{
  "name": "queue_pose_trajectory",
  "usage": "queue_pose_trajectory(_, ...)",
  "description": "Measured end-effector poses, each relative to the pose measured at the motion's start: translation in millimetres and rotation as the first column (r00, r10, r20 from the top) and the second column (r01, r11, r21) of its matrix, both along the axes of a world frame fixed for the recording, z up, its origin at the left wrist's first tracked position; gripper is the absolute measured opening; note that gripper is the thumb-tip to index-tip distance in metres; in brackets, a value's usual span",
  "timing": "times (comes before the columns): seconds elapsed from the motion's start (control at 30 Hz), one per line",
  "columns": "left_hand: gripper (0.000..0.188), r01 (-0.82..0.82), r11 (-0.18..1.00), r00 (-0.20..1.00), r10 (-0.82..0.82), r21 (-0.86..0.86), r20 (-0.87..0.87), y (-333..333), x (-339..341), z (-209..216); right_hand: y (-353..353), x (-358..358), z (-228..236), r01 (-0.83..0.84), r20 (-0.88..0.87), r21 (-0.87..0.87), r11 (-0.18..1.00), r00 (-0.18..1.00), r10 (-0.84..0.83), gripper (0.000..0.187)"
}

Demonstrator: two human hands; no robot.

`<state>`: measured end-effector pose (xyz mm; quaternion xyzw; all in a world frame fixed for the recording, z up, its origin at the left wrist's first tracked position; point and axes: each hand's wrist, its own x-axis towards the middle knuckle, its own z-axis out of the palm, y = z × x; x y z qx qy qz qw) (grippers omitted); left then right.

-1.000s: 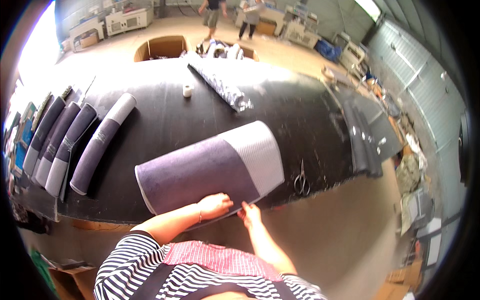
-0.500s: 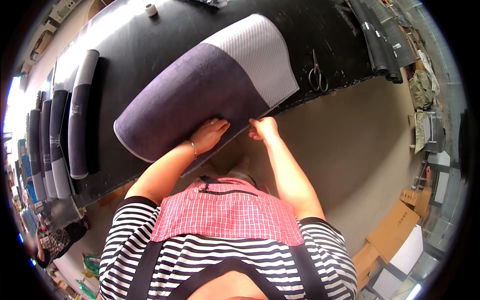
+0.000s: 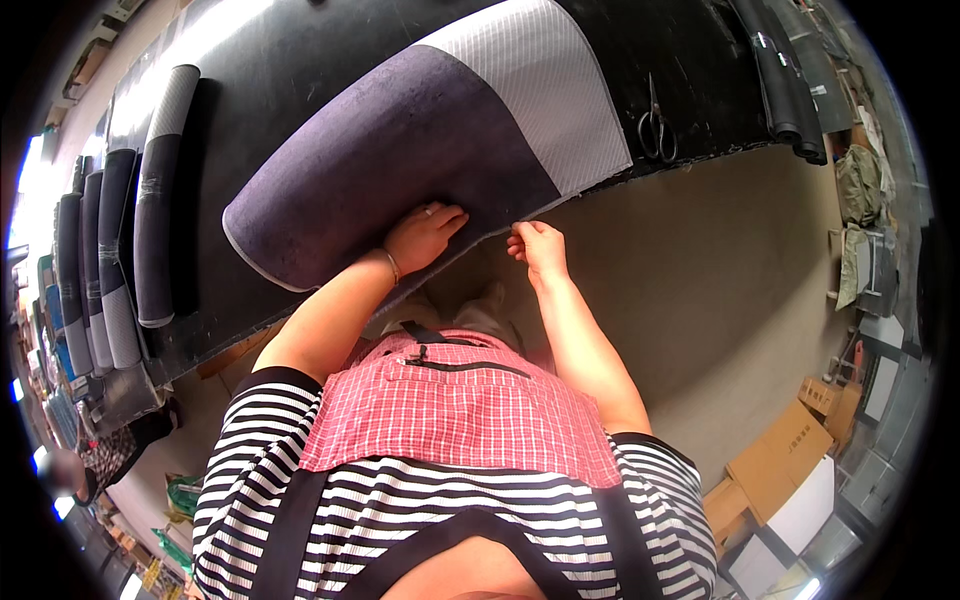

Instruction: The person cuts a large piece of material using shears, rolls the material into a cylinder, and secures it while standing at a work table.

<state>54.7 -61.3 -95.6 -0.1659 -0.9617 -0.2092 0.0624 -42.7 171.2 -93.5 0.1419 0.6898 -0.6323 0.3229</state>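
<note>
The mat (image 3: 400,150) is big, purple and bendy, with a pale stripy end. It lies across the black desk (image 3: 285,70). The left hand (image 3: 424,233) rests loosely on it, palm down. The right hand (image 3: 541,247) is pinched small by the near edge; I can't tell what it grips.

scissors (image 3: 656,116), cardboard boxes (image 3: 780,458), black rolls (image 3: 778,85)

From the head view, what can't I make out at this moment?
- Purple-and-grey mat: underside hidden by its upper face.
- Left hand: palm hidden by the back of the hand.
- Right hand: whether the fingertips pinch the mat's edge is too small to tell.
- Black rolls: far ends cut off by the picture's upper edge.

All in the head view.
</note>
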Motion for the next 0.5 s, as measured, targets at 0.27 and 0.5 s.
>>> queue_pose_trajectory(0.27, 0.054, 0.004, 0.993, 1.0, -0.006, 0.12, 0.015, 0.6, -1.0, 0.7, 62.0, 21.1, -20.9, 0.122, 0.181, -0.052, 0.991, 0.977, -0.111, 0.01)
queue_pose_trajectory(0.5, 0.054, 0.005, 0.997, 1.0, -0.005, 0.08, -0.006, 2.1, -2.2, 5.3, 22.7, -10.4, -11.5, 0.279, -0.205, -0.356, 0.892, 0.908, -0.366, 0.009)
